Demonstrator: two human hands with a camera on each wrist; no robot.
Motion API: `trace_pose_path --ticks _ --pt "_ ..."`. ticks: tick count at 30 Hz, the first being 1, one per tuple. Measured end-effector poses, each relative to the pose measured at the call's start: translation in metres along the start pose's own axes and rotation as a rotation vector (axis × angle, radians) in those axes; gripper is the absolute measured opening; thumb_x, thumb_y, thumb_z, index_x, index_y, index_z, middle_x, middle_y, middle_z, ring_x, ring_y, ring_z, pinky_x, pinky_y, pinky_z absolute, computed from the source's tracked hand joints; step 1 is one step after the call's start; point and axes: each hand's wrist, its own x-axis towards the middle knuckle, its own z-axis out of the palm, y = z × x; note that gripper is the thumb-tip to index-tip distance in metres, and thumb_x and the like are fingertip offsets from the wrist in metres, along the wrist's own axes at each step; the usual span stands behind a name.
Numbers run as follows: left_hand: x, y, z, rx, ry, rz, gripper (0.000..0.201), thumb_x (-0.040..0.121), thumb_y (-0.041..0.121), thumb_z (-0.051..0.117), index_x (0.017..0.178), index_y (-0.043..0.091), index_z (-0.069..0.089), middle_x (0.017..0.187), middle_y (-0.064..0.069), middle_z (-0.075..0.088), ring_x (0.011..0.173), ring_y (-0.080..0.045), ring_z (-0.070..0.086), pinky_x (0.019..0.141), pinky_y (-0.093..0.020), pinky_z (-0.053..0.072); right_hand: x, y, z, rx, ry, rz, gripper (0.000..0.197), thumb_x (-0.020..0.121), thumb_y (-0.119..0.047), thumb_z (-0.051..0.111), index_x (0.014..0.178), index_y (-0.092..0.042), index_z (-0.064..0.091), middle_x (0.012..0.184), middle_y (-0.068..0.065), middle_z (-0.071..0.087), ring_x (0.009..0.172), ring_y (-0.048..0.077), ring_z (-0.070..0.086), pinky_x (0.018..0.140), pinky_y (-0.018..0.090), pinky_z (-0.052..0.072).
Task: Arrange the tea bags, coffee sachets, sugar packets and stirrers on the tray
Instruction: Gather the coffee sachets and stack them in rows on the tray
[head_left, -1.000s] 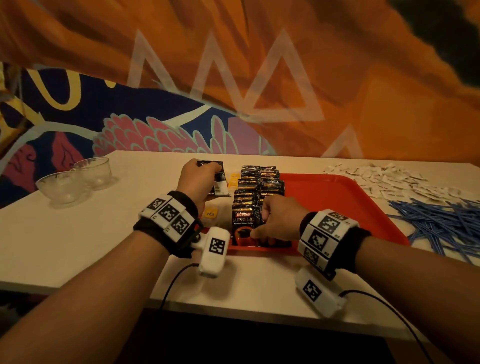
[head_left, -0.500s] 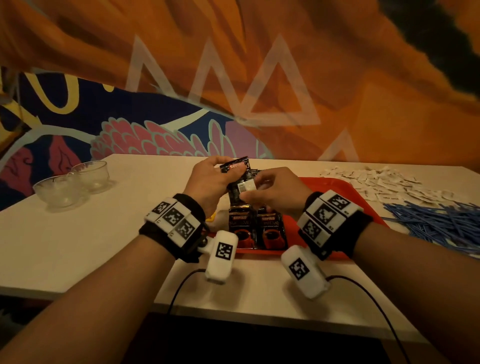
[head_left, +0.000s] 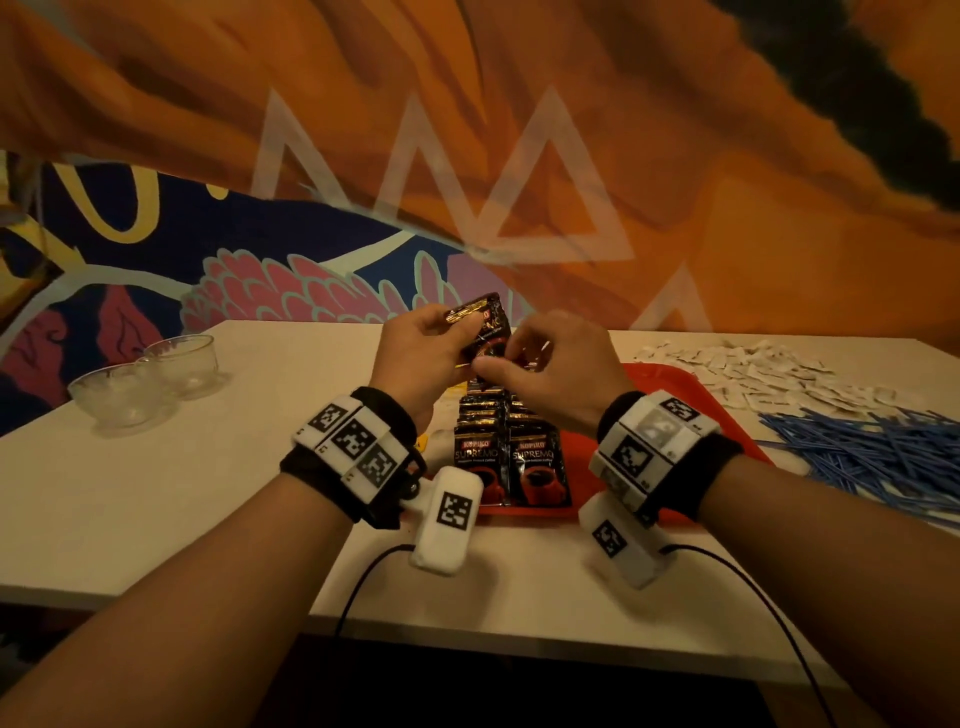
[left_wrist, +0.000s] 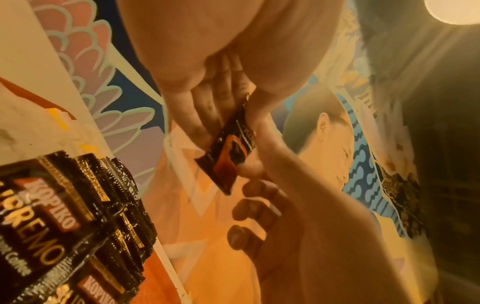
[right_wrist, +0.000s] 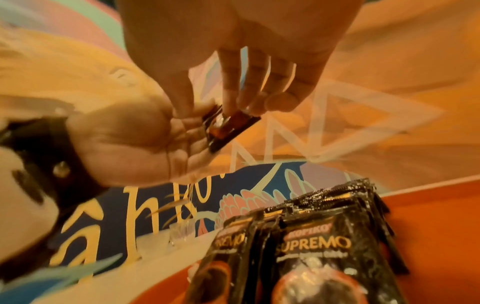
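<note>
One red tray is seen on one white table, and two rows of black coffee sachets are laid on it, overlapped so closely that the sachets in each row cannot be counted. One further sachet is held above them between two hands, the left hand and the right hand. Two glass bowls are counted at the left, while the white sugar packets and blue stirrers are heaped in one pile each, too many to be counted.
</note>
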Motion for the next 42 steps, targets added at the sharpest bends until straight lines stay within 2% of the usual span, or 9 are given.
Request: trace_pose_path --ticks 3,7,14,19,25,28,32,38,42 --pt "0.001 -0.002 -0.005 -0.028 -0.059 -0.025 0.015 0.096 0.008 0.062 0.106 -0.002 0.066 0.102 -0.018 0.071 0.092 -0.031 0.074 0.072 -0.036 0.062 0.006 0.008 -0.007 0.078 0.024 0.144 0.026 0.078 -0.040 0.080 0.086 -0.020 0.066 0.086 -0.011 0.062 0.076 0.001 0.056 0.064 0.018 0.042" --pt "-0.001 -0.001 -0.004 -0.004 -0.148 -0.048 0.013 0.096 0.015 0.063 0.100 0.003 0.068 0.100 -0.015 0.072 0.083 -0.018 0.073 0.068 -0.024 0.058 0.009 0.015 -0.010 0.222 -0.128 0.245 0.017 0.078 -0.023 0.082 0.089 -0.023 0.069 0.084 -0.003 0.072 0.076 0.011 0.069 0.064 0.023 0.052" --pt "-0.001 -0.007 0.003 0.112 -0.084 -0.077 0.004 0.096 0.015 0.065 0.097 0.013 0.062 0.088 -0.011 0.072 0.061 -0.014 0.068 0.054 -0.025 0.054 0.002 0.019 -0.012 0.142 -0.270 0.290 0.016 0.077 -0.031 0.083 0.086 -0.019 0.077 0.084 -0.004 0.074 0.079 0.011 0.067 0.072 0.028 0.052" --pt "0.006 -0.008 -0.017 0.790 -0.167 0.058 0.029 0.092 0.044 0.067 0.086 0.017 0.060 0.087 -0.004 0.072 0.075 -0.019 0.068 0.072 -0.037 0.056 -0.010 0.033 -0.024 0.043 -0.540 0.449 0.018 0.081 -0.027 0.079 0.092 -0.014 0.073 0.083 0.005 0.072 0.062 0.013 0.057 0.055 0.026 0.045" --pt "-0.005 -0.012 -0.022 1.348 -0.521 -0.176 0.036 0.085 0.053 0.072 0.088 0.018 0.062 0.078 0.001 0.073 0.069 -0.011 0.064 0.064 -0.026 0.049 -0.027 0.042 -0.016 -0.071 -0.645 0.580 0.027 0.082 -0.028 0.077 0.100 -0.010 0.068 0.082 0.000 0.063 0.074 0.013 0.055 0.063 0.027 0.044" --pt "-0.010 -0.021 -0.015 1.428 -0.548 -0.161 0.035 0.084 0.052 0.073 0.083 0.020 0.059 0.075 0.003 0.066 0.069 -0.009 0.057 0.060 -0.024 0.043 -0.028 0.041 -0.009 -0.135 -0.680 0.578 0.038 0.080 -0.032 0.079 0.107 -0.010 0.064 0.084 0.001 0.067 0.079 0.014 0.059 0.070 0.029 0.047" --pt "-0.010 -0.029 -0.010 1.464 -0.560 -0.138 0.035 0.084 0.048 0.075 0.081 0.021 0.054 0.081 0.002 0.062 0.077 -0.012 0.056 0.058 -0.025 0.039 -0.026 0.041 -0.003 -0.142 -0.667 0.599 0.038 0.076 -0.035 0.082 0.095 -0.016 0.057 0.088 0.000 0.068 0.079 0.014 0.065 0.068 0.029 0.050" --pt "-0.005 -0.033 -0.010 1.389 -0.527 -0.141 0.034 0.084 0.043 0.077 0.086 0.018 0.055 0.077 0.002 0.066 0.087 -0.017 0.066 0.072 -0.029 0.048 -0.026 0.041 0.007 -0.241 -0.656 0.574 0.061 0.075 -0.049 0.080 0.115 -0.013 0.051 0.108 0.002 0.062 0.099 0.019 0.062 0.079 0.031 0.052" --pt "-0.005 -0.034 -0.012 1.418 -0.549 -0.117 0.036 0.082 0.043 0.078 0.079 0.021 0.050 0.079 0.005 0.057 0.074 -0.010 0.052 0.058 -0.024 0.037 -0.023 0.042 0.011 -0.217 -0.599 0.595 0.069 0.072 -0.048 0.082 0.121 -0.013 0.047 0.114 0.005 0.060 0.105 0.023 0.063 0.080 0.033 0.052"
